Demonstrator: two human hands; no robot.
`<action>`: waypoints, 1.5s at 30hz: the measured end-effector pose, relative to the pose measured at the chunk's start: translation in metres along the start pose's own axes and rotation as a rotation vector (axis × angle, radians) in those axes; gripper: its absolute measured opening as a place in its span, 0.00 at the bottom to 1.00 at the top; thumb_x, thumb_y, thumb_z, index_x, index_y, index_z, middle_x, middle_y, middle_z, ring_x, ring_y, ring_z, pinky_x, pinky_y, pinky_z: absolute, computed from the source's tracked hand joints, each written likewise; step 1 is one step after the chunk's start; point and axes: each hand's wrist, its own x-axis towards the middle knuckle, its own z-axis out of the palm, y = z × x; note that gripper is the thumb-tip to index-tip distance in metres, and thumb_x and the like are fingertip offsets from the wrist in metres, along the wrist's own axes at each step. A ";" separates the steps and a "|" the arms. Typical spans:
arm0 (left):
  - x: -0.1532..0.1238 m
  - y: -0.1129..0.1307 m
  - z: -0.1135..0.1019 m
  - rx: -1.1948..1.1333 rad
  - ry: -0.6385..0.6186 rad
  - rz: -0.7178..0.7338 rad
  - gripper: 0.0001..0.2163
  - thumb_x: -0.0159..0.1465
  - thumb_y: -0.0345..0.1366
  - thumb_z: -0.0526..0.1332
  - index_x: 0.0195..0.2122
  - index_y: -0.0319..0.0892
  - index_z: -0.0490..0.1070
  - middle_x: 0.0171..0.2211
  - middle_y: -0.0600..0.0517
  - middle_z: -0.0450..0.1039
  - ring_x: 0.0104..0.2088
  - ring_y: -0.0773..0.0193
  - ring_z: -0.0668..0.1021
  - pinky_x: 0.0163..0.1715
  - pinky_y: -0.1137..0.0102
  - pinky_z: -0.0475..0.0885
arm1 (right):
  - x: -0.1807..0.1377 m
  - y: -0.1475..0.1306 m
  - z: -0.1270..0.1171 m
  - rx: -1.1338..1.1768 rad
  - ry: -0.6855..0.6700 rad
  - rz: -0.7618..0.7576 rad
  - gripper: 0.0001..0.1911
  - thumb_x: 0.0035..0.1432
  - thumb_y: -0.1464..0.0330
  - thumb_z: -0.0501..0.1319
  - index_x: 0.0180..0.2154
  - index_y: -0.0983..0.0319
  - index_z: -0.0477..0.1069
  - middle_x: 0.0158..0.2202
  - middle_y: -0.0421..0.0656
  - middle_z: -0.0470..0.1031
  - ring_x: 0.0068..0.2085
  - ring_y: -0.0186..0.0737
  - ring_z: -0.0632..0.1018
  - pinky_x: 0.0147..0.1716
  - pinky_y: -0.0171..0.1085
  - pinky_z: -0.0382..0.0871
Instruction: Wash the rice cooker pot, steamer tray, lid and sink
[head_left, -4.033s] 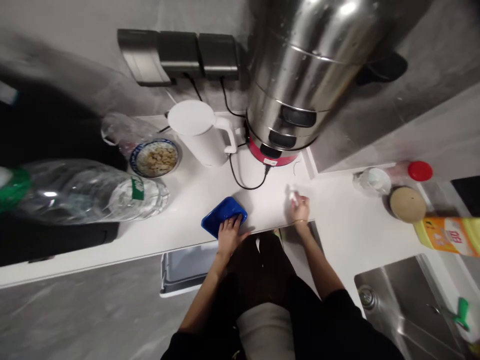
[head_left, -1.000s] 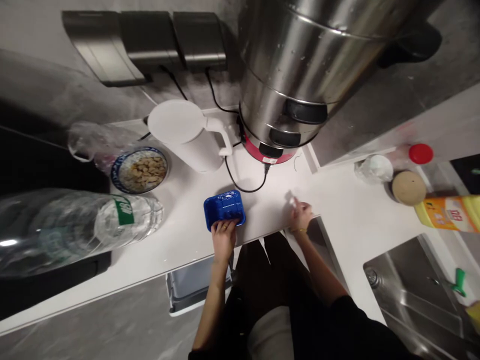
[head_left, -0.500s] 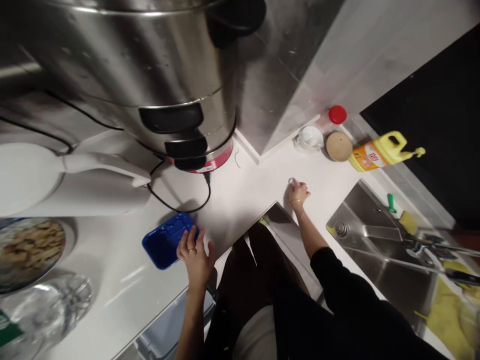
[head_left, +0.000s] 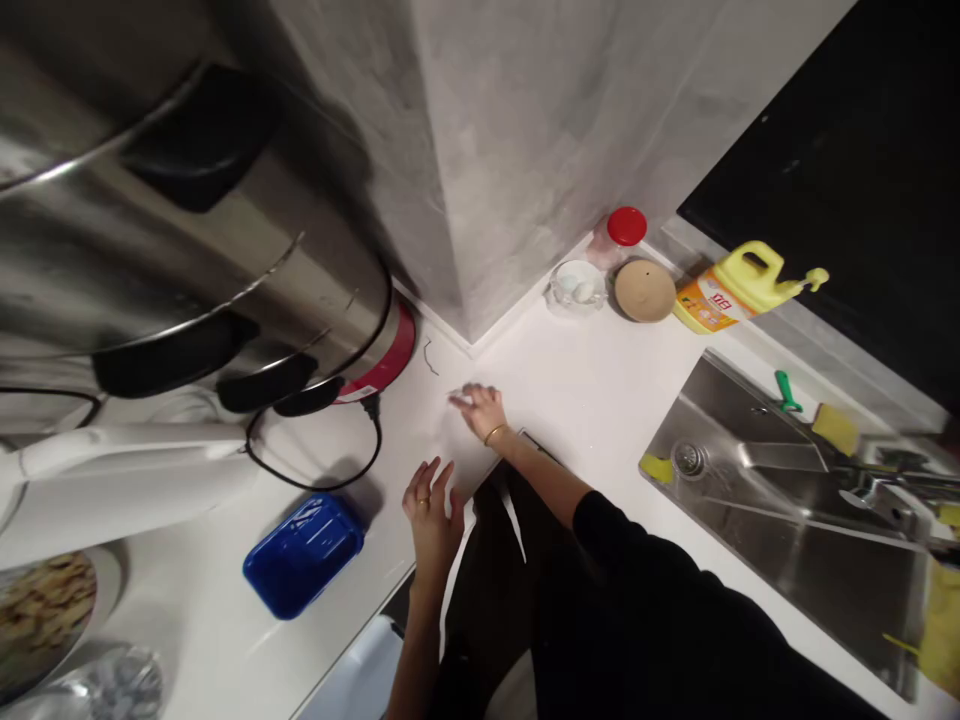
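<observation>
My right hand (head_left: 480, 411) reaches over the white counter (head_left: 570, 395), its fingers pinched around a small whitish thing too blurred to name. Just below and left of it, my left hand (head_left: 433, 512) hovers near the counter's front edge, fingers bent and apart, holding nothing. A blue plastic container (head_left: 306, 552) lies on the counter to the left of my left hand, apart from it. Between the two hands and the large steel pot-like appliance (head_left: 330, 300), a short dark strand (head_left: 429, 357) rests on the white surface.
A black cord (head_left: 315, 488) loops from the appliance. A white kettle-like vessel (head_left: 142, 480) and a plate of food (head_left: 111, 590) stand left. Along the wall are a glass bowl (head_left: 577, 290), a round brown lid (head_left: 645, 291), a red-lidded jar (head_left: 627, 227) and a yellow jug (head_left: 716, 300). The steel sink (head_left: 757, 540) is right.
My right hand has moved left toward the appliance. My left hand has come away from the blue container, and the hands are closer together. The view has swung right.
</observation>
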 end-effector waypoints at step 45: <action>0.358 0.176 0.283 -1.025 -0.552 -0.849 0.04 0.69 0.26 0.52 0.43 0.36 0.64 0.33 0.52 0.69 0.39 0.66 0.78 0.49 0.64 0.74 | -0.150 0.183 -0.073 0.185 0.499 0.884 0.19 0.67 0.67 0.53 0.55 0.53 0.75 0.52 0.50 0.71 0.50 0.50 0.71 0.48 0.46 0.57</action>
